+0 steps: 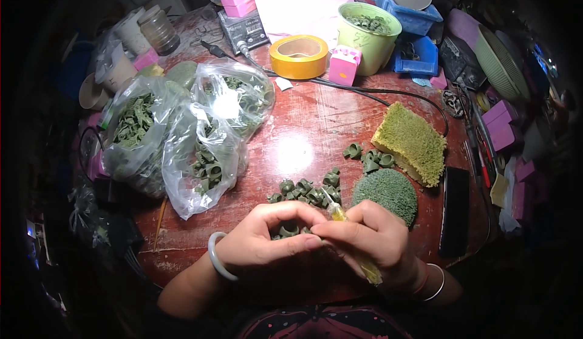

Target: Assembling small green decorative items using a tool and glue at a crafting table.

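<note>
Near the front of the red table, my left hand (261, 232) is closed, with thumb and index finger pinching what looks like a small dark green ring-shaped piece (305, 231), mostly hidden by the fingertips. My right hand (379, 236) grips a pen-like tool (338, 212) with a yellow wrapped handle and a thin metal tip pointing up and away. Its fingertips meet those of the left hand. Just beyond both hands lies a loose pile of small green ring-shaped pieces (297, 190). A few more green pieces (373, 160) rest farther right, beside a round green pad (385, 196).
Clear plastic bags (203, 157) of green pieces crowd the left. A yellow-green sponge block (410, 144) and a black flat object (454, 211) lie right. Behind are yellow tape (298, 67), a pale green bucket (382, 47), blue bins (416, 59) and a black control box (244, 32) with cables.
</note>
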A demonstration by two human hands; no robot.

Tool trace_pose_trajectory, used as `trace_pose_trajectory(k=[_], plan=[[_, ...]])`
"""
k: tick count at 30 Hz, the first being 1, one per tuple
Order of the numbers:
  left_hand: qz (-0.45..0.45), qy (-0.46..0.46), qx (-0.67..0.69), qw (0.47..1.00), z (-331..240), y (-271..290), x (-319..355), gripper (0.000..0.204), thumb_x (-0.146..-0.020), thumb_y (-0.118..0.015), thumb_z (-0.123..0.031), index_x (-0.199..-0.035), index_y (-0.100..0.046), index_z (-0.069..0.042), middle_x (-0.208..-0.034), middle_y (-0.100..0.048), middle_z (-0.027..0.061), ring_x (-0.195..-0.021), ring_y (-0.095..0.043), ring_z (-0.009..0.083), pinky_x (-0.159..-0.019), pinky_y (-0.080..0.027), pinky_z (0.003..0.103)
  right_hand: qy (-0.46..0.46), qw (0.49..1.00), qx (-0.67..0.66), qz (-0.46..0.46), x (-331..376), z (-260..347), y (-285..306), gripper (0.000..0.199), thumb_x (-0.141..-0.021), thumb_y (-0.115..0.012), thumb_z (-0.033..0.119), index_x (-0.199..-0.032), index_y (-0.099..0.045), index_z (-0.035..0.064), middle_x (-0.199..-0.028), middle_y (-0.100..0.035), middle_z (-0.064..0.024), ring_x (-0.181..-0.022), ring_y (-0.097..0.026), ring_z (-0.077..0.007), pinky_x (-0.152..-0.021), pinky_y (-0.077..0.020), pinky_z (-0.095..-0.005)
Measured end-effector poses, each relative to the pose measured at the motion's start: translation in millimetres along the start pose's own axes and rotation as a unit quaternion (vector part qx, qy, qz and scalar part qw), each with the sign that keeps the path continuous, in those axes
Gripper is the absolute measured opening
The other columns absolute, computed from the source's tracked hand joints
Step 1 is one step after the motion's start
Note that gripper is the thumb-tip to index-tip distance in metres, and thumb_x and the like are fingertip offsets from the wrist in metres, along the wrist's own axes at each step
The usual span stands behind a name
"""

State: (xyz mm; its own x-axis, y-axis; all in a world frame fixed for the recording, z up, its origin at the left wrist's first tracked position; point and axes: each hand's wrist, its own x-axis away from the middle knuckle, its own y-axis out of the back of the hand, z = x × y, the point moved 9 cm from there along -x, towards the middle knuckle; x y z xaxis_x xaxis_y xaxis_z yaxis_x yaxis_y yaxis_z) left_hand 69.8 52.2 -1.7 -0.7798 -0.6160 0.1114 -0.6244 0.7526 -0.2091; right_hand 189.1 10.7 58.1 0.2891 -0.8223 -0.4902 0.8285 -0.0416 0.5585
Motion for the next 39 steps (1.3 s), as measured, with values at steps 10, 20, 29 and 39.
trace_pose_trajectory(k=[10, 20, 29, 39], plan=[[-0.044, 0.087, 0.180, 0.979, 17.6, 10.2, 4.7, 0.027, -0.094, -0.064, -0.012, -0.118, -0.059, -0.002, -0.097, -0.067, 0.0085, -0.055, -0.051, 0.0031, -0.044, -0.035, 0.015, -0.003, 0.990, -0.133, -0.039, -3.9, -2.3, 17.2, 0.045, -0.084, -0.073, 0.033, -0.115, -0.065, 0.0012, -0.082, -0.062, -0.0079, -0.065, -0.058, -0.0208, -0.057, -0.0477, -0.0303], [-0.015, 0.126, 0.187, 0.974, 19.4, 6.4, 8.2, 0.026, -0.099, -0.058, -0.019, -0.117, -0.061, -0.001, -0.084, -0.065, 0.0068, -0.055, -0.053, 0.0044, -0.040, -0.033, 0.015, 0.032, 0.990, -0.136, 0.014, -8.4, 3.5, 8.5, 0.029, -0.074, -0.084, 0.008, -0.098, -0.070, 0.0045, -0.073, -0.063, -0.0034, -0.067, -0.061, -0.0168, -0.061, -0.0488, -0.0275], [-0.038, 0.033, 0.240, 0.970, 13.8, 10.7, 7.9, 0.025, -0.095, -0.062, -0.010, -0.117, -0.060, 0.001, -0.105, -0.067, 0.0131, -0.074, -0.066, 0.0114, -0.043, -0.039, 0.015, -0.090, 0.975, -0.199, 0.031, -3.4, -7.0, 15.2, 0.015, -0.086, -0.071, 0.005, -0.098, -0.067, -0.0025, -0.085, -0.070, -0.0132, -0.069, -0.066, -0.0178, -0.062, -0.0514, -0.0278], [-0.044, -0.001, 0.226, 0.973, 5.9, 13.9, 0.7, 0.032, -0.090, -0.064, 0.002, -0.121, -0.056, 0.003, -0.118, -0.062, 0.0168, -0.089, -0.068, 0.0160, -0.047, -0.043, 0.016, -0.251, 0.892, -0.366, -0.089, 10.8, -40.0, 17.4, 0.017, -0.092, -0.067, 0.007, -0.105, -0.064, -0.0020, -0.095, -0.067, -0.0077, -0.080, -0.065, -0.0108, -0.072, -0.0524, -0.0241]])
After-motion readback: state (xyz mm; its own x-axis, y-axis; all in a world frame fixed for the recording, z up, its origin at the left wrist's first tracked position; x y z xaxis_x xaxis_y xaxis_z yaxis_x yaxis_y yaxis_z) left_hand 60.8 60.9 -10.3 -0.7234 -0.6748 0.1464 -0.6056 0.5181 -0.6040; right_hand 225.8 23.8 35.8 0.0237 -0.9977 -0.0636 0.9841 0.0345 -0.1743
